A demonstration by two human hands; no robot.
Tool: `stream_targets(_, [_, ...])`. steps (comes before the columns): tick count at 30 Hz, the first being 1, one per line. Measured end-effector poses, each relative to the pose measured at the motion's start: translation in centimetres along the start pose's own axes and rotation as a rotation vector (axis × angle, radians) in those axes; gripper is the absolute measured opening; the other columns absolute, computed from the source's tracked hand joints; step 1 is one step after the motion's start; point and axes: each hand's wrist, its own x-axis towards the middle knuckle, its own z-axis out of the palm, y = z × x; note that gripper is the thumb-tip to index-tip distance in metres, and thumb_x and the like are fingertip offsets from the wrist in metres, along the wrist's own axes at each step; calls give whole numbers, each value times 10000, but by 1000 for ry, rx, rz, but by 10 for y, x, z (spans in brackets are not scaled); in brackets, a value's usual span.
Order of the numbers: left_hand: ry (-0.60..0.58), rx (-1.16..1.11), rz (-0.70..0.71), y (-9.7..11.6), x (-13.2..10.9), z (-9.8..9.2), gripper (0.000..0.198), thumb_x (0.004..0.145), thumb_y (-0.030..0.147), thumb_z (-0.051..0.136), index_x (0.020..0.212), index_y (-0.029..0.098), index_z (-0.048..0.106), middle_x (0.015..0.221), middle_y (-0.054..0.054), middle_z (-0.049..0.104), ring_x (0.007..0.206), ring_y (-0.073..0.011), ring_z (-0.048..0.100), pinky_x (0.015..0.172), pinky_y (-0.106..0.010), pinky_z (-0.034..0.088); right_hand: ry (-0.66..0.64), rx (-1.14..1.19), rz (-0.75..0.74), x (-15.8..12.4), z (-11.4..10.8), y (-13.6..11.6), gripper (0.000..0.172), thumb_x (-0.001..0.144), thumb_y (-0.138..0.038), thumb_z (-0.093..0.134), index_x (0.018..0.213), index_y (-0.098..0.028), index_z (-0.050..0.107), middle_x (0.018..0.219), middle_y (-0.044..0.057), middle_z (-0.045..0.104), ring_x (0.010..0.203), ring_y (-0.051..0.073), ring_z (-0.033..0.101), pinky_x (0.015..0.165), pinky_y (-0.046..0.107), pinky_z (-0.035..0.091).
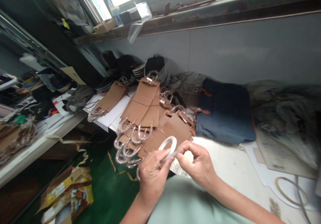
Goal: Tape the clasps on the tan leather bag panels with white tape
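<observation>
My left hand (153, 170) grips a thin roll of white tape (172, 143), holding it up in front of my body. Close beside it, my right hand (197, 160) pinches the loose end of the tape between thumb and forefinger. Just beyond the hands lies a spread pile of flat brown bag pieces (144, 100). Their curved handles (127, 150) are wrapped in clear plastic and hang over the table's edge.
A dark blue bag (224, 112) with orange straps lies to the right of the pile. Crumpled plastic (281, 117) and a yellowish ring (291, 192) are farther right. An opened carton (67, 194) with colourful printing sits on the green floor at lower left.
</observation>
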Motion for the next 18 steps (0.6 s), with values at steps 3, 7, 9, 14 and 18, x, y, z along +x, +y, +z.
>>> stream_targets(3, [-116, -182, -247, 4, -1, 2, 230, 896, 276, 706, 1126, 271, 716, 991, -12, 750, 854, -154, 689, 779, -263, 537, -32, 21, 20, 1, -3, 4, 126, 826, -219, 623, 704, -209, 595, 693, -27, 626, 659, 142, 569, 658, 258, 442])
stream_targets(7, [-301, -509, -524, 10, 4, 4, 260, 945, 390, 621, 1088, 200, 726, 726, 2, 686, 637, -122, 623, 636, -236, 513, -101, 43, 90, 3, -10, 11, 131, 853, -264, 639, 737, -207, 615, 726, -13, 655, 698, 158, 598, 676, 265, 452])
stream_targets(9, [-328, -582, -595, 9, 6, 7, 264, 928, 403, 642, 1036, 178, 729, 664, 15, 635, 600, -114, 599, 617, -232, 501, -127, 55, 122, 4, -13, 14, 135, 856, -266, 640, 738, -205, 615, 737, -11, 662, 715, 162, 604, 690, 269, 457])
stream_targets(14, [-340, -538, -544, -4, 20, 18, 211, 917, 388, 647, 905, 194, 728, 968, -18, 610, 614, -78, 572, 586, -232, 471, -84, -48, 79, 12, -22, 21, 105, 858, -237, 641, 759, -208, 626, 738, -23, 629, 699, 146, 569, 677, 263, 447])
stream_targets(18, [-364, -341, -359, -14, 42, 25, 118, 917, 286, 638, 870, 214, 719, 986, -22, 590, 871, -136, 618, 800, -258, 488, -8, -181, 9, 22, -32, 30, 48, 855, -221, 664, 827, -216, 625, 790, -15, 628, 737, 158, 580, 707, 283, 463])
